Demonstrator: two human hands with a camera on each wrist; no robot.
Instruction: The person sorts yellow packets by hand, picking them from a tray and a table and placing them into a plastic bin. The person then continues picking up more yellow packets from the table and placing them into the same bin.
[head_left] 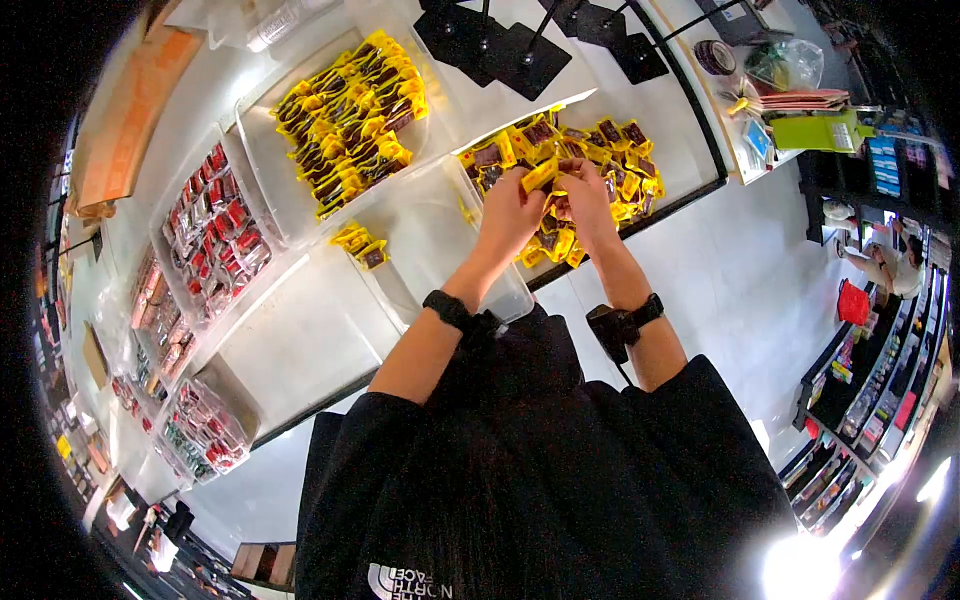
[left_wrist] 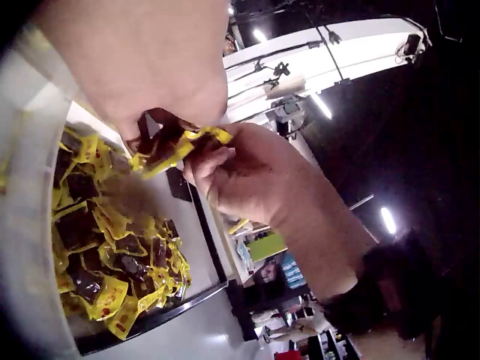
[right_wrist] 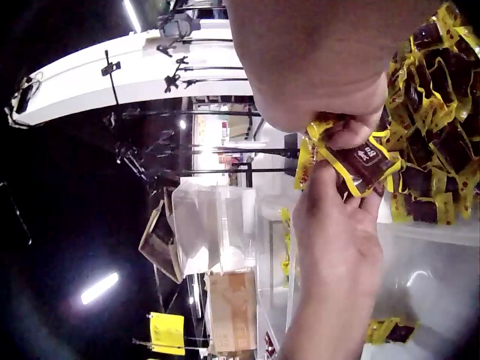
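Note:
My left hand (head_left: 512, 220) and right hand (head_left: 590, 203) meet over a heap of small yellow-and-brown snack packets (head_left: 635, 180). Between the fingertips of both is a snack packet (head_left: 540, 177), its dark face and yellow edges turned up in the right wrist view (right_wrist: 364, 165). The left fingers grip it from one side, and the right thumb and fingers pinch it from the other. A second dark wrapper (left_wrist: 154, 131) shows under the left hand in the left wrist view. Left of the hands stands a clear plastic bin (head_left: 430, 225) with a short row of packets (head_left: 360, 245) in it.
Behind it, another clear bin (head_left: 262, 150) holds neat rows of the same packets. Bins of red-wrapped packets (head_left: 215, 235) stand farther left. Black stands (head_left: 530, 60) are at the back. The table's dark edge (head_left: 680, 200) runs along the right front.

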